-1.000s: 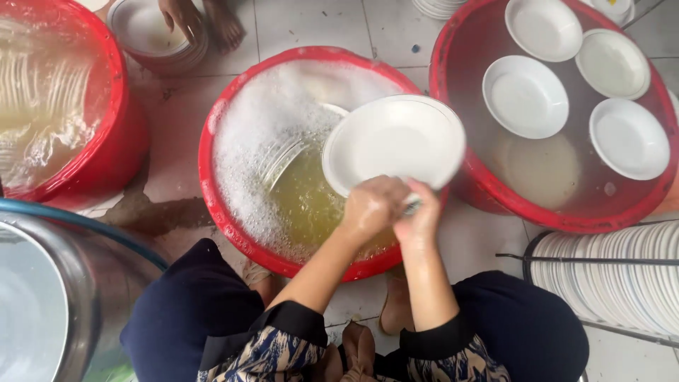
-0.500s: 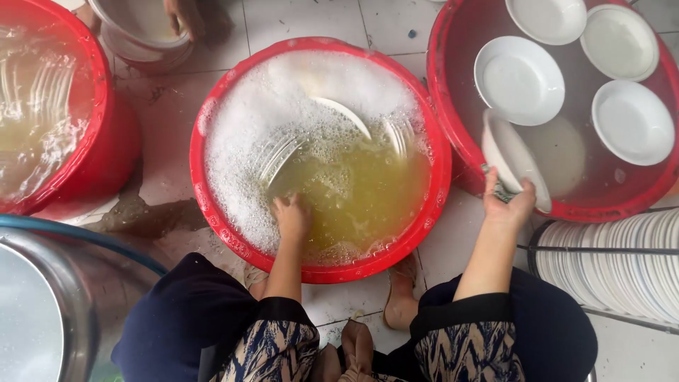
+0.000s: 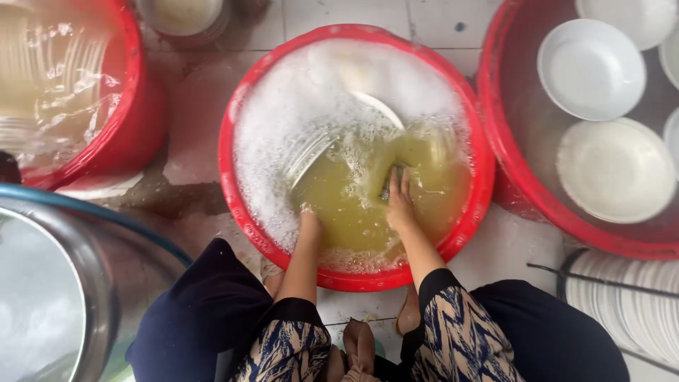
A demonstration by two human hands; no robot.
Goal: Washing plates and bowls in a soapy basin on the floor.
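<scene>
The red basin (image 3: 357, 272) of yellowish soapy water sits at the centre of the view, foam banked from 8 o'clock round to 1 o'clock. The left hand (image 3: 309, 221) is plunged past the wrist into the water near the basin's 7 o'clock edge; whether its fingers are spread or curled cannot be told. The right hand (image 3: 399, 205) lies just right of centre, fingers together and pointing toward 12 o'clock, their tips closing on a small dark thing (image 3: 387, 189) at the surface, too blurred to identify. A white plate (image 3: 378, 107) stands on edge in the foam, only its rim showing as an arc whose long axis runs from 10 o'clock to 4 o'clock. Fainter rims (image 3: 305, 154) slant under the suds at 9 o'clock. At 3 o'clock, a second red tub (image 3: 506, 152) holds white bowls (image 3: 590, 67) facing up. Stacked white plates (image 3: 622, 311) stand in a rack at 4 o'clock.
</scene>
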